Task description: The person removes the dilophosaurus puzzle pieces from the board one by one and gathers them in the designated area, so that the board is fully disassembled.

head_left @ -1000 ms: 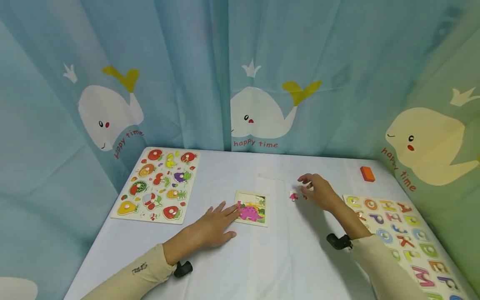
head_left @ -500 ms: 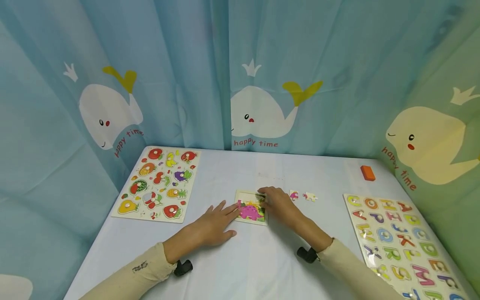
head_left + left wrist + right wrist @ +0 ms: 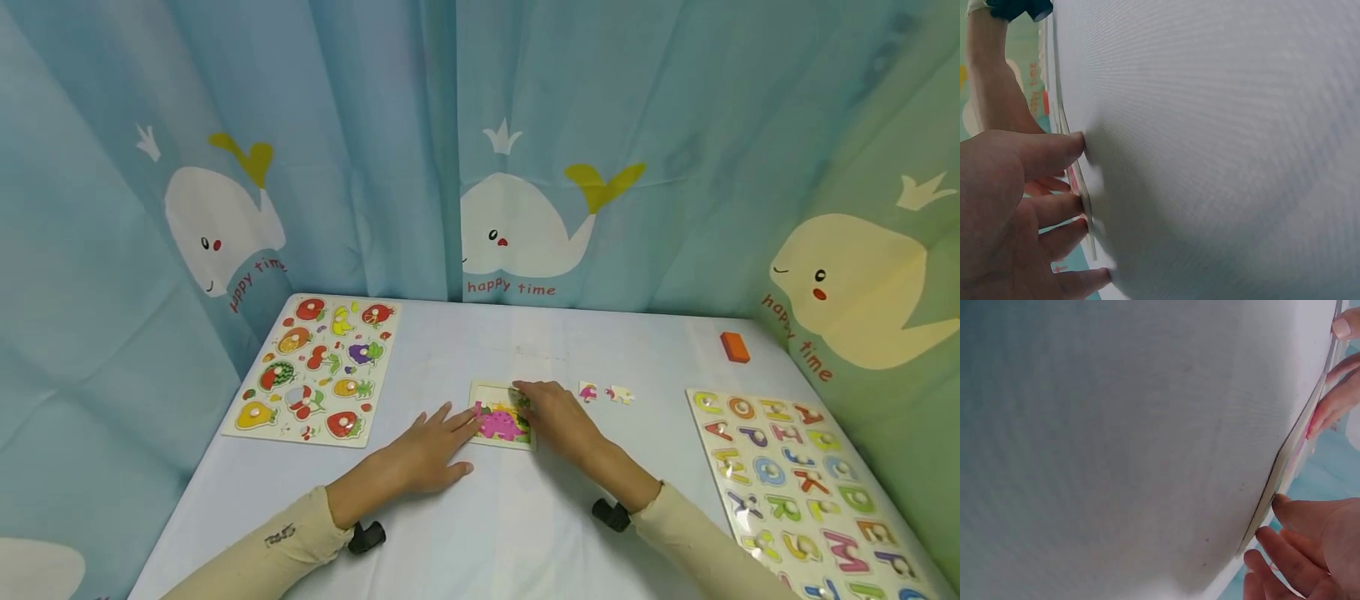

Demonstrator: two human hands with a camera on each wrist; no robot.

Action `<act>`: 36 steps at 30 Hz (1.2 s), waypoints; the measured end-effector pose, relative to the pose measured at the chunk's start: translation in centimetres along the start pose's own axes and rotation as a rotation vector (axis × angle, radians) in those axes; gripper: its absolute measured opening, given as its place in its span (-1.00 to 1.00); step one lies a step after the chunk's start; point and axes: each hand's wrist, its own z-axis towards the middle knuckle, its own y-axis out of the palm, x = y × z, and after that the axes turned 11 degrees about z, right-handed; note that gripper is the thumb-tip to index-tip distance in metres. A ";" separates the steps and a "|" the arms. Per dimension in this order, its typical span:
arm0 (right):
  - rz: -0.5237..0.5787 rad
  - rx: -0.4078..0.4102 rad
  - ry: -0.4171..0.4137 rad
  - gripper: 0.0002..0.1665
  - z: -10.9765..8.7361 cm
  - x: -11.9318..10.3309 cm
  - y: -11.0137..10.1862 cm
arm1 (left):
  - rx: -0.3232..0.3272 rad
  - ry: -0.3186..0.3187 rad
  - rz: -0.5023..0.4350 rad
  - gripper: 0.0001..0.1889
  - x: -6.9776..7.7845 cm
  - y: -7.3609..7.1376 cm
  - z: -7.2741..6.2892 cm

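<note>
A small dinosaur jigsaw puzzle in a pale wooden frame lies mid-table; a pink dinosaur shows, with a bare pale strip along its top left. My left hand lies palm down, fingers spread, fingertips on the frame's left side. My right hand bends over the upper right corner. Its thumb and fingers grip at the edge there, also seen in the right wrist view as thumb and fingertips along the frame. The hand hides that corner of the picture. Two loose jigsaw pieces lie just right of it.
At the left stands a fruit peg board lying flat. An alphabet peg board lies along the right edge, with an orange block behind it. Blue whale-print curtains close in the table.
My right hand has moved left from beside the loose pieces to the puzzle's upper right corner, and has shifted only slightly since. My left hand has stayed in place.
</note>
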 end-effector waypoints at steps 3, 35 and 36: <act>0.021 -0.011 0.001 -0.42 0.1 0.0 -0.1 | -0.002 -0.001 0.002 -0.29 0.0 0.0 0.1; 0.079 -0.119 -0.021 -0.48 0.6 0.6 -1.3 | 0.001 0.002 0.001 -0.28 -0.2 0.2 0.3; 0.077 -0.109 -0.023 -0.48 0.6 0.6 -1.2 | 0.004 0.002 0.003 -0.28 -0.2 0.2 0.3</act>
